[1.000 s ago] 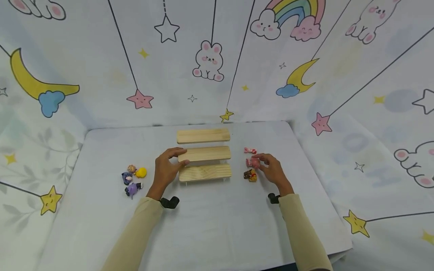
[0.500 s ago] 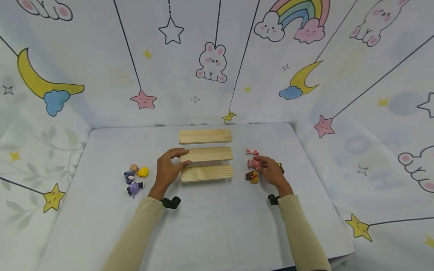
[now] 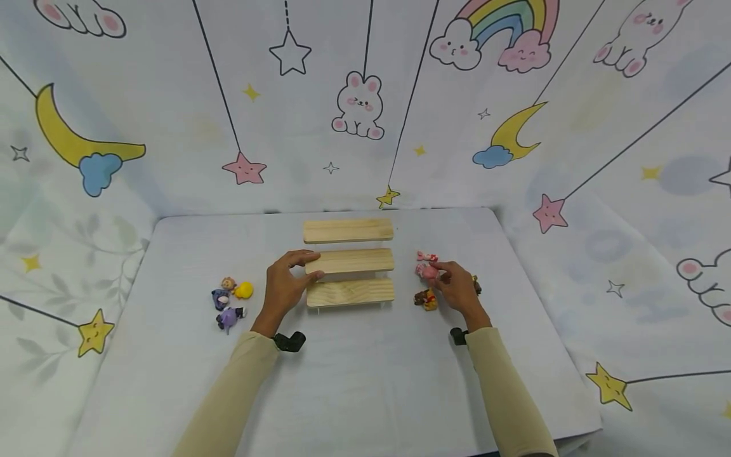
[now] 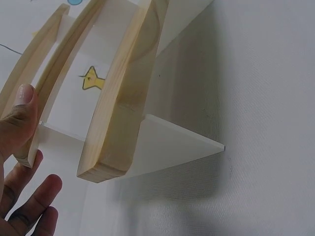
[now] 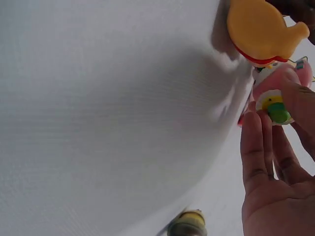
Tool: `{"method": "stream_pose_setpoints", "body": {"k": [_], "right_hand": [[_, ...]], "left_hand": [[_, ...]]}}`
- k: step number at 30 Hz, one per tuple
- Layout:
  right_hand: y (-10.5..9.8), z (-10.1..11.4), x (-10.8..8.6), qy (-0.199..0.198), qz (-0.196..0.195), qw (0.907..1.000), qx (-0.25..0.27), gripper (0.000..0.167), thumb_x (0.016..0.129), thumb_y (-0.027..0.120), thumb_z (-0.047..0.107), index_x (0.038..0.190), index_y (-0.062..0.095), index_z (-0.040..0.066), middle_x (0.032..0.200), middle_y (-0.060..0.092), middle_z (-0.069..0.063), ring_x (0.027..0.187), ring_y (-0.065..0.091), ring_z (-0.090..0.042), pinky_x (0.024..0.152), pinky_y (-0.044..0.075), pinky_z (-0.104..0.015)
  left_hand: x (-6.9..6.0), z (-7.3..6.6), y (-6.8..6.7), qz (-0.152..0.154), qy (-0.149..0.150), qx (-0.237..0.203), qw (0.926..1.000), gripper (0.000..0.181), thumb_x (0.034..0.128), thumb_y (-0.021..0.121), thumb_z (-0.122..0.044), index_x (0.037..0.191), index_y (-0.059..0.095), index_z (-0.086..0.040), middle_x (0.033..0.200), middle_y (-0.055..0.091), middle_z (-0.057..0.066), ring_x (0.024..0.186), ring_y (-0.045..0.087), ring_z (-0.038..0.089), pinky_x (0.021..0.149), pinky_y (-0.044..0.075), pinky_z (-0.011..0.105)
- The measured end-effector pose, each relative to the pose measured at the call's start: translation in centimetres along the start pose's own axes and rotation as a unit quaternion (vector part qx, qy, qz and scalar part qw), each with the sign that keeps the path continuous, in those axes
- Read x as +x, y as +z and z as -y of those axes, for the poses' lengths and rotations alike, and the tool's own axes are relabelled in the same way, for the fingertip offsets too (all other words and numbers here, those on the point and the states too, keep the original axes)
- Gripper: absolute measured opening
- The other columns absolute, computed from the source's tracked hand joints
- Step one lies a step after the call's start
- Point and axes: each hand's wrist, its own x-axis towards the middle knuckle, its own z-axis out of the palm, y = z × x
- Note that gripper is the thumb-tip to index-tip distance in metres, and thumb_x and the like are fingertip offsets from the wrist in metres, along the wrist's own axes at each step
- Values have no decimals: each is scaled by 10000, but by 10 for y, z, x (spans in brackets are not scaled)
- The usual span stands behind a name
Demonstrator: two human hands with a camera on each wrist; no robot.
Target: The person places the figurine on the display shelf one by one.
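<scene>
A three-tier wooden shelf [image 3: 351, 292] with clear supports stands mid-table. My left hand [image 3: 285, 284] grips the left end of its middle board [image 3: 358, 261], with the thumb [image 4: 23, 101] over the board in the left wrist view. On the right, my right hand [image 3: 458, 291] pinches a small pink figurine [image 3: 426, 272]. The right wrist view shows yellow and green details on this pink figurine [image 5: 266, 91] beside my thumb. A yellow bear figurine [image 3: 428, 299] lies just nearer, and a small red-and-pink figurine [image 3: 427, 256] just beyond.
Another small figurine [image 3: 476, 284] is partly hidden behind my right hand. Left of the shelf lie several figurines, among them a purple one [image 3: 230, 318], a dark blue one [image 3: 220, 299] and a yellow one [image 3: 243, 290]. A printed cloth backdrop [image 3: 274, 127] rises behind the white table [image 3: 354, 381].
The pink figurine has turned and shifted slightly in my right fingers, towards the red-and-pink one. A figurine behind the right hand has come into view. My left hand keeps its hold on the shelf.
</scene>
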Motion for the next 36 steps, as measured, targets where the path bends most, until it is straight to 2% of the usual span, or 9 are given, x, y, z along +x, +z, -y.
{"method": "stream_pose_setpoints", "body": {"k": [6,10,13,15,18,22,27,31,36], "right_hand": [[-1,8,2,-312,-205,9993,-44,380,1060,674,149,1433,610,121,1380,638,-159,1125,643,-330,971,568,-497],[-1,14,6,-372,-314,9965,-679,405,1065,678,268,1423,630,84,1337,663,-186,1127,606,-350,969,559,-512],[2,17,11,-500,-468,9916,-1100,427,1053,690,319,1407,668,81,1269,692,-196,1083,559,-353,915,528,-497],[4,18,13,-599,-529,9899,-1174,411,1046,700,312,1395,690,96,1226,696,-196,1051,539,-350,877,504,-488],[6,19,15,-674,-457,9906,-1101,415,1037,715,272,1423,682,125,1205,677,-189,1063,570,-349,904,514,-503],[7,20,15,-636,-281,9935,-896,511,1005,758,200,1495,627,141,1269,645,-197,1135,632,-374,986,549,-549],[7,20,14,-612,-184,9951,-752,569,989,774,143,1528,593,149,1319,650,-194,1163,646,-386,998,567,-553],[10,19,14,-683,-246,9952,-658,576,976,781,109,1521,600,149,1269,673,-181,1146,659,-370,993,575,-535],[10,20,12,-727,-443,9961,-234,552,962,793,91,1486,624,131,1258,680,-178,1146,675,-350,1009,587,-521]], "left_hand": [[0,2,1,-22,3,-31,10000,459,830,918,-239,1268,796,-182,1375,717,63,1155,665,292,1083,502,568],[0,3,2,-44,13,-29,10000,456,829,919,-242,1265,798,-185,1368,720,59,1155,667,287,1087,502,567],[-1,3,2,-52,-11,-2,10000,455,828,917,-257,1264,799,-201,1367,720,47,1153,665,278,1087,503,555],[-1,3,2,-56,-12,15,10000,461,827,917,-263,1268,798,-206,1368,720,46,1151,665,277,1089,501,560],[-1,3,2,-55,11,9,10000,466,826,915,-261,1273,796,-207,1368,720,52,1148,665,283,1092,497,573],[-1,2,1,-70,45,-11,10000,467,822,919,-251,1270,797,-199,1365,723,57,1145,667,289,1081,502,572],[-1,3,2,-107,88,3,9999,469,821,923,-231,1270,796,-187,1366,725,67,1137,670,289,1059,511,567],[0,3,2,-118,81,-1,9999,464,824,920,-238,1269,797,-189,1365,724,63,1136,671,284,1056,515,549],[1,5,1,-85,10,18,10000,457,832,915,-264,1270,796,-212,1369,721,32,1143,671,259,1070,514,502]]}}
